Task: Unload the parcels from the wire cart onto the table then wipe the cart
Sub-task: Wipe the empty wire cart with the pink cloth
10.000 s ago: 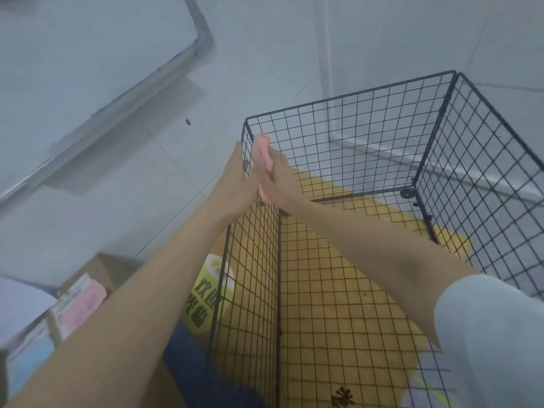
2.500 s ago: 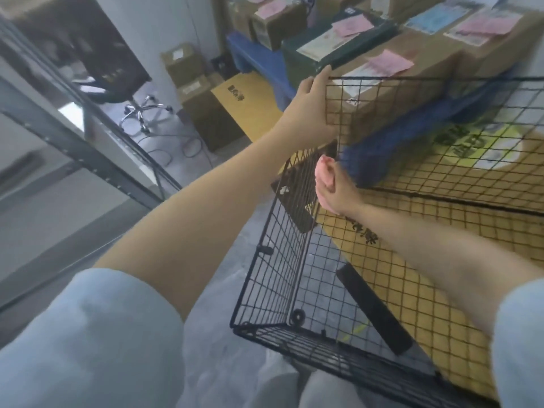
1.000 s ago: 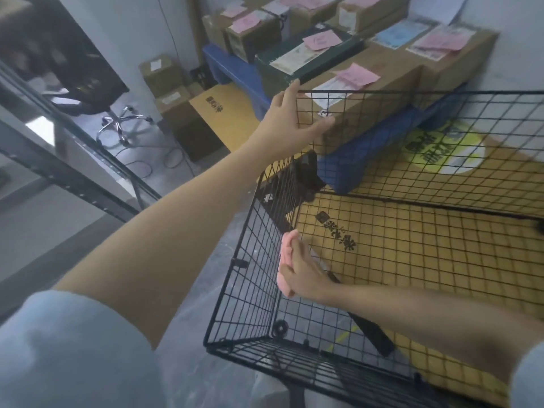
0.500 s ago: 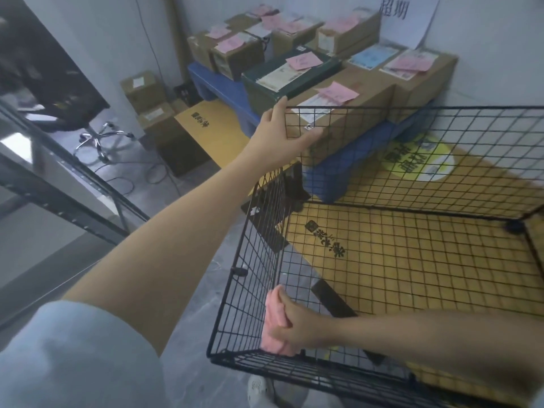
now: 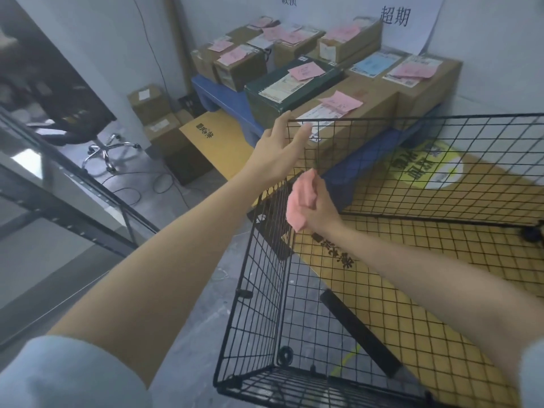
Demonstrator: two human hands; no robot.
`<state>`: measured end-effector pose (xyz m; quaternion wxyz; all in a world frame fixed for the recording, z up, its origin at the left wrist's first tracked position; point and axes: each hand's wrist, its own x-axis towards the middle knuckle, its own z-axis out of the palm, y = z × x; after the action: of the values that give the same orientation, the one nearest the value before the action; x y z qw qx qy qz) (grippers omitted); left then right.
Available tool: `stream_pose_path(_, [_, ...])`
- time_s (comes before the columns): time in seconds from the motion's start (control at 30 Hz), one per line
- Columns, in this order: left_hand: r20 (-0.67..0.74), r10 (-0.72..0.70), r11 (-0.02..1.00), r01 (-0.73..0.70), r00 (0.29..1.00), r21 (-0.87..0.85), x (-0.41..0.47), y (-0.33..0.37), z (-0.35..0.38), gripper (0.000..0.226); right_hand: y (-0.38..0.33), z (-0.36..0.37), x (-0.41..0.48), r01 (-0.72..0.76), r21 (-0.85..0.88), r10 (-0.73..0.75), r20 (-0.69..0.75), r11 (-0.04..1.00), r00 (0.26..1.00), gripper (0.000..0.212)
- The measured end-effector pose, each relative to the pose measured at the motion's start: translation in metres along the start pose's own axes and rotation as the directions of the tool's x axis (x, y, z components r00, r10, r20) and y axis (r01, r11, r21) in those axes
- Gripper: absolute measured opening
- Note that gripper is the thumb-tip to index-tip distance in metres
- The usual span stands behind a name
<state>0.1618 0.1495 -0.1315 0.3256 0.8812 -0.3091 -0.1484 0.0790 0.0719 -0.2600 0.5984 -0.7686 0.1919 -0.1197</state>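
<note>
The black wire cart (image 5: pixel 259 293) stands in front of me with no parcels inside. My left hand (image 5: pixel 279 145) grips the far left top corner of the cart, fingers wrapped over the rim. My right hand (image 5: pixel 318 206) reaches inside and presses a folded pink cloth (image 5: pixel 298 203) against the inner face of the left side panel, near its upper far end. Several cardboard parcels (image 5: pixel 353 113) with pink and blue labels lie stacked on a low blue platform (image 5: pixel 229 104) beyond the cart.
A yellow floor mat (image 5: pixel 441 266) shows through the cart's mesh. Small brown boxes (image 5: pixel 159 119) stand by the wall on the left. A swivel chair base (image 5: pixel 109 148) and cables lie on the grey floor. A dark metal frame (image 5: pixel 73 184) runs along the left.
My right hand with the pink cloth has slid up and away along the left panel, from the near bottom corner to the upper far end. My left hand has kept its hold on the corner.
</note>
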Motion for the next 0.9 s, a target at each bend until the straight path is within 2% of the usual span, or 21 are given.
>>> stream_pose_path(0.07, [-0.005,-0.006,1.000,0.006,1.000,-0.024,0.002,-0.001,0.001,0.069,0.001,0.008,0.004,0.058,0.102,-0.059,0.011,0.993,0.998,0.060])
stream_pose_path(0.13, [-0.005,-0.008,0.999,0.007,1.000,-0.034,0.003,-0.001,0.001,0.070,0.007,0.015,0.005,0.111,0.106,-0.114,0.024,0.988,0.993,0.056])
stream_pose_path(0.23, [-0.003,-0.007,1.000,0.007,1.000,-0.030,0.005,-0.001,0.003,0.068,0.020,0.030,0.015,0.209,-0.061,-0.211,-0.023,0.976,0.977,0.036])
stream_pose_path(0.4, [0.000,-0.002,0.998,0.002,1.000,-0.057,0.009,-0.001,0.005,0.069,0.029,0.033,0.016,0.219,-0.264,-0.236,-0.034,0.939,0.971,0.031])
stream_pose_path(0.5, [-0.007,-0.001,0.997,0.000,1.000,-0.080,0.006,0.002,0.004,0.067,0.018,0.026,-0.006,0.218,-0.306,-0.223,0.020,0.927,0.975,0.025])
stream_pose_path(0.63, [-0.010,0.009,0.994,-0.011,1.000,-0.107,0.002,0.005,0.003,0.065,-0.001,0.019,-0.049,0.196,-0.198,-0.162,0.177,0.960,0.971,0.013])
stream_pose_path(0.7, [-0.007,0.000,0.995,-0.001,1.000,-0.101,0.000,0.006,0.004,0.065,-0.001,0.022,-0.071,0.215,-0.231,-0.161,0.231,0.949,0.960,0.010])
stream_pose_path(0.77, [-0.006,-0.002,0.995,0.001,1.000,-0.098,-0.004,0.007,0.003,0.065,0.006,0.028,-0.090,0.224,-0.278,-0.145,0.279,0.934,0.949,0.016])
stream_pose_path(0.9, [0.001,0.002,0.997,-0.002,1.000,-0.078,-0.008,0.008,0.002,0.069,0.009,0.029,-0.125,0.215,-0.255,-0.091,0.424,0.943,0.901,0.029])
